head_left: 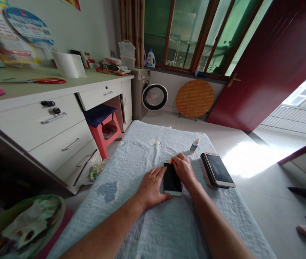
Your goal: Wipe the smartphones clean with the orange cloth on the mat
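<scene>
A smartphone (172, 181) with a dark screen and pale borders lies face up on the cloth-covered table (142, 151). My left hand (151, 189) holds it along its left side, with the thumb at the bottom edge. The fingers of my right hand (182, 167) are bent and pressed together at the phone's upper right corner; whatever may be between them is hidden. Beyond my right hand stands a small spray bottle (194, 145) with a white cap and blue label. To the right lies a stack of phones (218, 169), the top one gold-edged with a dark screen.
A white desk (61, 118) with drawers runs along the left, with scissors (47, 81) and paper rolls (68, 64) on it. A red stool (103, 135) stands under it. At lower left is a waste bin (63, 216). A washing machine (139, 97) has its door open.
</scene>
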The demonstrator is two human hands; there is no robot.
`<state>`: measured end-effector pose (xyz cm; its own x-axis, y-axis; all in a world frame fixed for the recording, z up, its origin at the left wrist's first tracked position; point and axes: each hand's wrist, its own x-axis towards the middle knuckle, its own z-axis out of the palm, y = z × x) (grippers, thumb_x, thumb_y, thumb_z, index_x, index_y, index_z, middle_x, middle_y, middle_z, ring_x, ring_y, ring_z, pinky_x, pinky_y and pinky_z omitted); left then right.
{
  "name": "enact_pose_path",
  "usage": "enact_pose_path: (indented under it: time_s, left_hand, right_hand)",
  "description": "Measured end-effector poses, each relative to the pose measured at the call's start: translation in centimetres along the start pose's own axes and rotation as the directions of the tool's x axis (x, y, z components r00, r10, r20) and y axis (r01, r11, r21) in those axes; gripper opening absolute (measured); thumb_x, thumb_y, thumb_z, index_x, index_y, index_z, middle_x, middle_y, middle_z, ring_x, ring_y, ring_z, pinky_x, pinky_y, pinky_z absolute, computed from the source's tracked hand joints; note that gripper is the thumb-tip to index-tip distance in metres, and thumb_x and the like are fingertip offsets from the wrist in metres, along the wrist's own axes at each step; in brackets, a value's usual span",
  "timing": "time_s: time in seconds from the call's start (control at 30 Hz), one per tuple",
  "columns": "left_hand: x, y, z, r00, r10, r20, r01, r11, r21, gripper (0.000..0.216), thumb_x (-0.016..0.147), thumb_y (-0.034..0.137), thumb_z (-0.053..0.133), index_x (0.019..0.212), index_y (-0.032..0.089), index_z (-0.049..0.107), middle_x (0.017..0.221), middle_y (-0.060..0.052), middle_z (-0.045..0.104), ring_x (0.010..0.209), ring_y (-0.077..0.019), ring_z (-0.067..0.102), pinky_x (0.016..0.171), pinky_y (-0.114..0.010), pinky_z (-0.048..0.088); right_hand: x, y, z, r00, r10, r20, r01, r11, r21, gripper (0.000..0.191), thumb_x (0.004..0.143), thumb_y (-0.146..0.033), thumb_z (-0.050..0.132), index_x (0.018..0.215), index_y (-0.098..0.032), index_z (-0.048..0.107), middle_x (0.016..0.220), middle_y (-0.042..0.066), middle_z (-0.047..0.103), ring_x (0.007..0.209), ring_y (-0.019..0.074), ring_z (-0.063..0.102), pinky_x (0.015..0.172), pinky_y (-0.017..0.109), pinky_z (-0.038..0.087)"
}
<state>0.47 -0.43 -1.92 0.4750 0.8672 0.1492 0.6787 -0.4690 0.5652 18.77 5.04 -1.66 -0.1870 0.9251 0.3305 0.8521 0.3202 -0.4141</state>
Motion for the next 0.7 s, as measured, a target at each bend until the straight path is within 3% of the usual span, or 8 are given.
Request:
enact_pose_path:
  time_s: [0.23, 0.43, 0.7]
  left_hand:
    - [0.0, -0.3, 0.4, 0.999, -0.009, -0.046, 0.006, 0.997, -0.081, 0.120, 0.054, 0.039, 0.082, 0.147, 0.023, 0.009, 0.147, -0.017, 0.036, 0.132, -0.0344, 0.039, 0.107, -0.051, 0.033]
    - [-0.1, -0.6, 0.5, 0.998, -0.016, -0.053, 0.011, 0.995, -0.098, 0.120, 0.054, 0.047, 0.081, 0.147, 0.022, 0.009, 0.145, -0.017, 0.039, 0.130, -0.0357, 0.041, 0.106, -0.052, 0.035]
    - [-0.1, -0.5, 0.2, 1.000, -0.004, 0.019, 0.004, 1.000, -0.015, 0.111, 0.059, 0.049, 0.078, 0.145, 0.013, 0.020, 0.149, -0.022, 0.032, 0.137, -0.0353, 0.031, 0.112, -0.051, 0.027]
  right_hand:
    - [0.0, -2.0, 0.5, 0.992, -0.121, 0.045, 0.116, 0.989, 0.093, 0.022, 0.087, -0.011, 0.049, 0.083, -0.021, 0.069, 0.089, 0.004, 0.056, 0.086, 0.0160, 0.050, 0.081, 0.026, 0.040]
    - [-1.4, -2.9, -1.4, 0.952, -0.209, 0.222, 0.156, 0.959, 0.237, 0.024, 0.084, -0.007, 0.050, 0.078, -0.020, 0.069, 0.086, 0.002, 0.055, 0.081, 0.0128, 0.052, 0.080, 0.025, 0.041]
    - [-4.4, -3.9, -4.5, 0.870, -0.208, 0.447, 0.076, 0.952, 0.296, 0.022, 0.078, -0.005, 0.054, 0.082, -0.021, 0.070, 0.091, 0.002, 0.055, 0.074, 0.0106, 0.054, 0.071, 0.022, 0.043]
